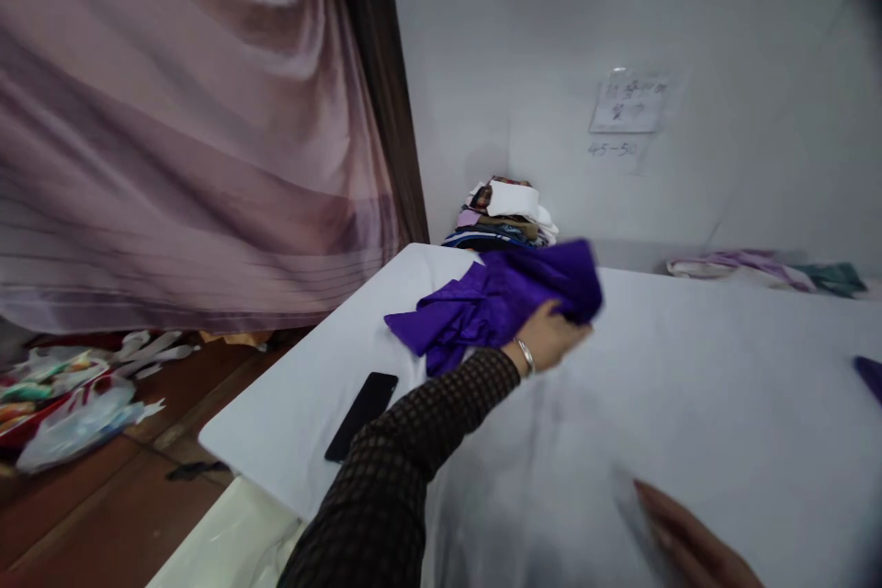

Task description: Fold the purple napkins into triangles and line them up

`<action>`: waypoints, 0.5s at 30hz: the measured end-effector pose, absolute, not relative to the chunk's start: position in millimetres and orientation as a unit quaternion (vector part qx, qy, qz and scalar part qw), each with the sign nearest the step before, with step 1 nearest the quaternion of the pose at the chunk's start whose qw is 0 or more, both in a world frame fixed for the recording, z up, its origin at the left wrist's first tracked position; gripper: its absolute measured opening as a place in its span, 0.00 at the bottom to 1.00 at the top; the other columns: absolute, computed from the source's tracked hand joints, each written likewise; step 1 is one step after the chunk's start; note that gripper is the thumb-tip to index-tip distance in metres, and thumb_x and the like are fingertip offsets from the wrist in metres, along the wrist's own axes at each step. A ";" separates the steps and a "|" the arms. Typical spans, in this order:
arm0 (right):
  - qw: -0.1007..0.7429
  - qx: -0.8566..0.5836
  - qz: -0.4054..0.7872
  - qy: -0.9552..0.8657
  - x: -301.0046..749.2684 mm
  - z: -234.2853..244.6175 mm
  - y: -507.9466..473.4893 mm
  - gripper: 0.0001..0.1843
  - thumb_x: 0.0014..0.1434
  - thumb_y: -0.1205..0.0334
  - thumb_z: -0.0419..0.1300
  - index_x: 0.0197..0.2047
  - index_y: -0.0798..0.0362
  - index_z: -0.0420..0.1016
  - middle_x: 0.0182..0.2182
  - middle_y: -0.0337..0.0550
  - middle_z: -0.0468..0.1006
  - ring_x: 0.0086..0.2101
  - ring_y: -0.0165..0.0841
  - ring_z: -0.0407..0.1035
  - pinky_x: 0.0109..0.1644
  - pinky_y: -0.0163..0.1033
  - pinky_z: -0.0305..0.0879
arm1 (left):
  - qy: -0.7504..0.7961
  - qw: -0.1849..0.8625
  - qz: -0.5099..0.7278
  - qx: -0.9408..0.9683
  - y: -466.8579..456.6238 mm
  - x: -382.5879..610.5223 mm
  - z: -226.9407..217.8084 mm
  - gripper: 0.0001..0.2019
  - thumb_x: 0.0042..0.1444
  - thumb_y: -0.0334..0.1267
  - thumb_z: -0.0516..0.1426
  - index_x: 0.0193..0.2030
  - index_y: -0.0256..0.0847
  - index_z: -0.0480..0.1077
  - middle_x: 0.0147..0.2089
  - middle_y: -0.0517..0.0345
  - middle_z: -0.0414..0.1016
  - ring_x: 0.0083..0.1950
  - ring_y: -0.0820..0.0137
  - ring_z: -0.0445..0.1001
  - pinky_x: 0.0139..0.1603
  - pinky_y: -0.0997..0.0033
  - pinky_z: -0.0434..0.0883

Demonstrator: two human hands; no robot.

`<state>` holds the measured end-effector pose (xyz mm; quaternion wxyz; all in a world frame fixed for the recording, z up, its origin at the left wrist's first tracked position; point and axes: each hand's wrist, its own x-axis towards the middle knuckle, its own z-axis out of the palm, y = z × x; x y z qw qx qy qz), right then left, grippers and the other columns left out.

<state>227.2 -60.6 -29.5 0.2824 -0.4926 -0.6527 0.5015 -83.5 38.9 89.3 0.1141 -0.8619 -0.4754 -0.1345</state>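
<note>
My left hand (551,335), with a silver bracelet at the wrist, reaches across the white table and is closed on a bunched purple garment (475,308). One folded end of the cloth is lifted at the right, while the rest lies crumpled on the tabletop. My fingertips are partly hidden by the cloth. Low at the right edge of the table, my right hand (689,537) is smeared by motion and only partly in frame. A pale, see-through blur lies beside its fingers; whether it holds anything cannot be made out.
A black phone (362,416) lies on the white table (689,386), left of my forearm. Folded clothes (510,211) are piled at the back corner. More cloth (751,268) lies along the wall. A pink curtain (186,129) hangs at left, above plastic bags (83,413) on the floor.
</note>
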 end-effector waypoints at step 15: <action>0.435 -0.524 0.513 -0.523 244.0 6.2 -46.2 0.30 0.53 0.50 0.60 0.58 0.49 0.65 0.50 0.51 0.74 0.44 0.41 0.71 0.41 0.45 0.72 | -0.483 -0.083 -0.184 -0.852 -105.8 7.9 20.5 0.15 0.59 0.39 0.53 0.53 0.42 0.67 0.39 0.55 0.78 0.41 0.66 0.73 0.60 0.52 0.56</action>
